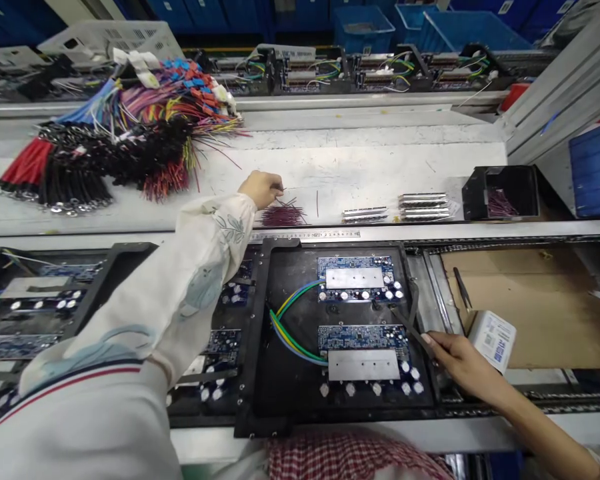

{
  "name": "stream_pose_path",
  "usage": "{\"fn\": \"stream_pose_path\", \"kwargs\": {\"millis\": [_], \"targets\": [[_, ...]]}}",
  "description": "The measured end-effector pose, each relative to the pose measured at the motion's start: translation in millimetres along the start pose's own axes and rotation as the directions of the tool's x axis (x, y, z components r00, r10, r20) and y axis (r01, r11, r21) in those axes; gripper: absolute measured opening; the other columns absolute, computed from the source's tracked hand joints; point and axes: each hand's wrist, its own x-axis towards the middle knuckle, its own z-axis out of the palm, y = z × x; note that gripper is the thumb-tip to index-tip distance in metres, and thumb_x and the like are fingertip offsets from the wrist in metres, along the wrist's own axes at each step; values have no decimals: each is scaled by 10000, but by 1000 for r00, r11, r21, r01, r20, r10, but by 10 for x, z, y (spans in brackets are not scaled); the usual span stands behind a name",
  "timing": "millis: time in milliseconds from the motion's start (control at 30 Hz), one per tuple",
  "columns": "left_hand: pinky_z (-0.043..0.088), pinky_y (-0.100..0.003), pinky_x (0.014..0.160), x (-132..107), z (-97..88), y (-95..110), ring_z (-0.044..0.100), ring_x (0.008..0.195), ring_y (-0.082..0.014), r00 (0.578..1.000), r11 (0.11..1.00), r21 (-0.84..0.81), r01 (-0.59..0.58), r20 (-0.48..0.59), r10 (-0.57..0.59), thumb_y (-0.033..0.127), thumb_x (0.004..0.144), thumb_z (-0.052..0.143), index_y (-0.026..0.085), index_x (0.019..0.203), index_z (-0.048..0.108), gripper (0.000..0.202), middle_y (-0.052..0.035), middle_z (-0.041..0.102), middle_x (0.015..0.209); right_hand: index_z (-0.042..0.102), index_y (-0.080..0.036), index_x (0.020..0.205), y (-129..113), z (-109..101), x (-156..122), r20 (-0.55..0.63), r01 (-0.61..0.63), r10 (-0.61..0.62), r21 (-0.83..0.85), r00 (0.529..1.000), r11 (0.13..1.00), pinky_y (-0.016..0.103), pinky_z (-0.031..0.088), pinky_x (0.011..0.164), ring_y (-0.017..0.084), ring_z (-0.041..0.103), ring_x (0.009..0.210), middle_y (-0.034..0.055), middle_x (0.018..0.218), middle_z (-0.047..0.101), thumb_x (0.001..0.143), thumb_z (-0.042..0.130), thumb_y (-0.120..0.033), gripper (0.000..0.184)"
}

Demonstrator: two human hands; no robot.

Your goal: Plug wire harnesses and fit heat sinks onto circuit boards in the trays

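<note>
My left hand reaches to the white bench, just above a pile of thin dark-red wires. Its fingertips are pinched together; whether a wire is between them is too small to tell. My right hand grips the end of a dark flat strip between thumb and fingers, at the right side of a black tray. Two blue circuit boards lie in this tray, the upper board and the lower board, each with a silvery plate. Green, yellow and blue wires loop between them on the left.
Bundled cables heap at the back left. Silvery metal bars and a black bin with dark-red wires lie right. Tweezers and a white box rest on cardboard. Another board tray adjoins left.
</note>
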Motion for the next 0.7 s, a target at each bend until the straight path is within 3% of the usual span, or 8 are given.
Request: {"fn": "stream_pose_path", "kwargs": {"millis": [67, 133, 200, 267, 300, 433, 567, 700], "targets": [[409, -300, 762, -134, -65, 150, 575, 909, -194, 995, 999, 2, -32, -98, 33, 273, 827, 459, 189, 1000, 666, 283, -62, 669, 985, 529, -200, 574, -97, -253, 99, -12, 33, -35, -120, 999, 992, 269, 377, 465, 157, 508, 453, 13, 478, 538, 852, 347, -622, 537], [406, -296, 752, -352, -94, 438, 575, 920, -179, 971, 980, 29, -198, -133, 200, 205, 842, 427, 218, 1009, 669, 294, -43, 655, 1030, 633, -186, 704, -329, -510, 304, -159, 84, -129, -259, 979, 962, 290, 388, 483, 174, 533, 468, 36, 539, 602, 844, 382, -608, 510], [409, -268, 708, -613, -76, 796, 580, 901, -151, 890, 888, 62, -456, -6, 457, 77, 806, 408, 248, 1003, 664, 366, -15, 647, 1021, 671, -173, 847, -679, -656, 609, -249, 202, -299, -349, 921, 915, 306, 427, 586, 206, 614, 651, 81, 771, 684, 866, 410, -540, 451], [403, -248, 636, -843, -34, 1105, 584, 849, -143, 793, 786, 106, -609, 80, 603, 67, 817, 405, 219, 979, 654, 334, -26, 642, 949, 663, -165, 971, -1055, -647, 951, -183, 365, -458, -385, 870, 847, 308, 432, 688, 213, 623, 805, 96, 936, 687, 872, 470, -443, 353], [401, -247, 621, -927, -14, 1208, 583, 821, -141, 778, 767, 130, -628, 81, 623, 71, 831, 403, 192, 959, 647, 301, -35, 637, 908, 668, -161, 938, -1218, -596, 1108, -123, 399, -485, -415, 866, 818, 300, 418, 672, 200, 616, 768, 89, 890, 690, 869, 499, -386, 290], [409, -269, 603, -1040, 43, 1254, 577, 777, -160, 798, 779, 221, -587, -7, 603, 118, 872, 420, 139, 905, 628, 212, -64, 632, 877, 644, -152, 716, -1522, -347, 1462, -33, 396, -463, -467, 886, 791, 275, 335, 582, 143, 524, 587, 35, 627, 624, 848, 551, -261, 195], [443, -317, 676, -996, 129, 1141, 566, 917, -215, 793, 794, 203, -572, -111, 599, 136, 862, 450, 144, 798, 653, 213, -90, 646, 940, 667, -178, 781, -1434, -276, 1480, 13, 400, -438, -429, 899, 810, 268, 329, 572, 140, 530, 624, 28, 699, 635, 848, 568, -290, 164], [479, -287, 686, -976, 270, 1182, 612, 783, -166, 933, 909, -223, -351, 1, 360, 87, 775, 537, 158, 793, 689, 169, -44, 680, 791, 703, -202, 819, -1331, -241, 1495, 8, 384, -428, -458, 904, 802, 288, 379, 611, 179, 584, 722, 48, 804, 665, 831, 597, -278, 131]]}}
